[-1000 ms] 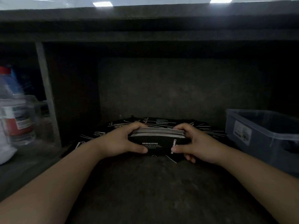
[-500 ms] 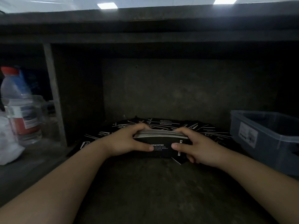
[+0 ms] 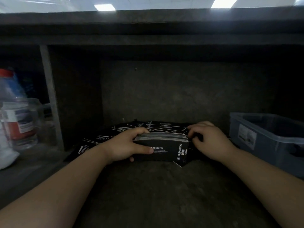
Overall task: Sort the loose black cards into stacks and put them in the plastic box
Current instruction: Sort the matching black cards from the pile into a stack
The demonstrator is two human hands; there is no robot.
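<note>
On the dark shelf floor (image 3: 156, 195), about midway back, the left hand (image 3: 125, 145) grips the left end of a stack of black cards (image 3: 164, 150), thumb across its printed face and fingers curled over the top. The right hand (image 3: 209, 140) sits at the stack's right end, fingers curled inward; whether they pinch anything cannot be told. Behind, loose black cards (image 3: 158, 125) lie scattered near the back wall, and the plastic box (image 3: 263, 145) stands at the right edge.

Head camera looks forward and down, close, into a dark shelf (image 3: 148, 195).
</note>
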